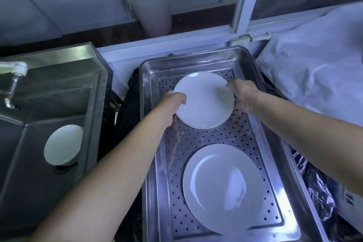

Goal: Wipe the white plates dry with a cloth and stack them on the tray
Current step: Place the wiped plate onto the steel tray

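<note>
Hands meet on one white plate (pixel 204 99) over the far half of the steel tray (pixel 263 129). The left hand (pixel 172 104) grips the plate's left edge, thumb curled over the top face and the other fingers tucked below it out of view. The right hand (pixel 242 94) holds the right edge, its fingers bent round the rim, the thumb resting near the upper right of the rim. A thin second edge shows under the plate's near side, so it seems to sit on or just above another plate; whether the two touch cannot be told.

Nearer the camera, in the same tray, a larger white plate (pixel 222 188) lies flat on the perforated floor, wet-looking streaks and highlights across its face. It lies apart from the held plate, with a band of bare perforated metal between them.

Left of the tray is a steel sink (pixel 59 76), with a tap (pixel 16 76) at its far left. Another white plate (pixel 62 144) leans inside the basin, tilted against the right wall, over the drain.

Beyond the tray runs a pale window frame (pixel 244 6), and behind the glass stands a lidded plastic bucket (pixel 151 4). To the right of the tray lies a crumpled white plastic sheet (pixel 314 68), with dark, shiny wrapping (pixel 318 192) below it along the tray's right side.
</note>
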Available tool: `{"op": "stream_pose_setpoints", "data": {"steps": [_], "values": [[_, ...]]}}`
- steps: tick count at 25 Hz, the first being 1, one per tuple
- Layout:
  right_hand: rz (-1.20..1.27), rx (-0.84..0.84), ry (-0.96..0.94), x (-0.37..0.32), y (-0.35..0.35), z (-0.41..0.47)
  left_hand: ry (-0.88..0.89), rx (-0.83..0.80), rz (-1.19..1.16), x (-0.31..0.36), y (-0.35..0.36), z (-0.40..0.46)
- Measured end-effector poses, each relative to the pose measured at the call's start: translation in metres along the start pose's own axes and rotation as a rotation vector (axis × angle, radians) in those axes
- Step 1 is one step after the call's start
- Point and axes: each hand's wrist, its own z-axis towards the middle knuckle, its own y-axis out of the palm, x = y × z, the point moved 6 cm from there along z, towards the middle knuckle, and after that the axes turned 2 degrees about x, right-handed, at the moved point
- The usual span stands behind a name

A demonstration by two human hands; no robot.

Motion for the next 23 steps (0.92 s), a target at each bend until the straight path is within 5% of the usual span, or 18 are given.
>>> {"op": "stream_pose_setpoints", "data": {"steps": [3, 8, 14, 19, 23], "values": [[-0.127, 0.010, -0.078, 0.000, 0.004, -0.025, 0.034, -0.022, 0.034, -0.003, -0.007, -0.012], [-0.663, -0.008, -0.634, -0.002, 0.042, -0.151, 0.343, -0.016, 0.232, -0.023, -0.084, -0.106], [-0.728, -0.140, -1.056, 0.086, 0.177, -0.362, 0.598, 0.193, 0.367, -0.169, -0.244, -0.249], [-0.865, -0.281, -1.032, 0.218, 0.289, -0.445, 0.434, 0.451, 0.314, -0.323, -0.323, -0.313], [-1.033, -0.406, -0.965, 0.262, 0.346, -0.449, 0.237, 0.464, 0.271, -0.398, -0.361, -0.312]]}}
